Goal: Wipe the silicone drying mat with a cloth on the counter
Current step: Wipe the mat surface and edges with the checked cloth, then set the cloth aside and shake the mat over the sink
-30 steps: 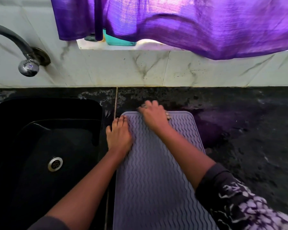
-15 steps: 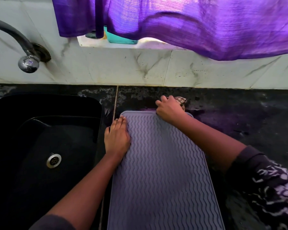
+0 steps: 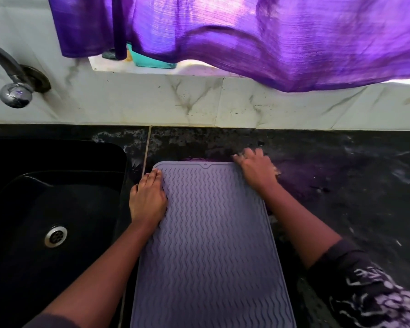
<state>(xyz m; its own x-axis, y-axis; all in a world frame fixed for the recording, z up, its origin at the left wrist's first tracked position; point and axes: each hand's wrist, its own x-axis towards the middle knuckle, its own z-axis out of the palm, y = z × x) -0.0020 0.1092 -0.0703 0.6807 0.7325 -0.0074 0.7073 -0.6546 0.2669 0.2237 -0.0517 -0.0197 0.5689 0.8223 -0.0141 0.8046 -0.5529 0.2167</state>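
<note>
Left hand (image 3: pixel 148 197) flat, fingers together, on mat (image 3: pixel 211 245) left edge. Right hand (image 3: pixel 256 169) presses cloth (image 3: pixel 276 171) at far right corner, grip unclear. Sink (image 3: pixel 57 209) left; curtain (image 3: pixel 246 39) overhead.

One mat (image 3: pixel 211 245); two hands (image 3: pixel 148 197) (image 3: pixel 256 170)

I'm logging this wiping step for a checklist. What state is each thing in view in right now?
silicone drying mat: flat on the counter, beside the sink.
left hand: flat, pressing the mat's left edge.
right hand: at the mat's far right corner, over a barely visible cloth.
sink: no water visible, drain uncovered.
tap: no water running.
purple curtain: hanging over the window ledge.
</note>
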